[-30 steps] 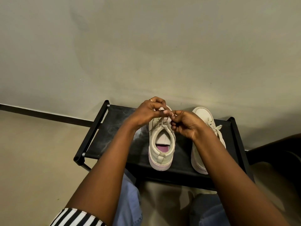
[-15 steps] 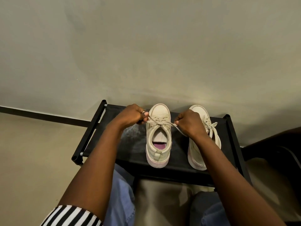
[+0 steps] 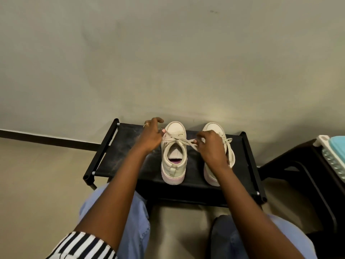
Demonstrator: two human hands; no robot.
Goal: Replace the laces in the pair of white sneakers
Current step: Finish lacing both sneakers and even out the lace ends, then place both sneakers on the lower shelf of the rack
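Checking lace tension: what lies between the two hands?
In the head view, the lace spans from left hand to right hand, over the left sneaker.

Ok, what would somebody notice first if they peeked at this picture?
A white sneaker stands in the middle of a black stand, with a second sneaker to its right. Over the middle one, the left hand and the right hand each pinch an end of its lace, stretched out sideways. The second sneaker already wears a bow.
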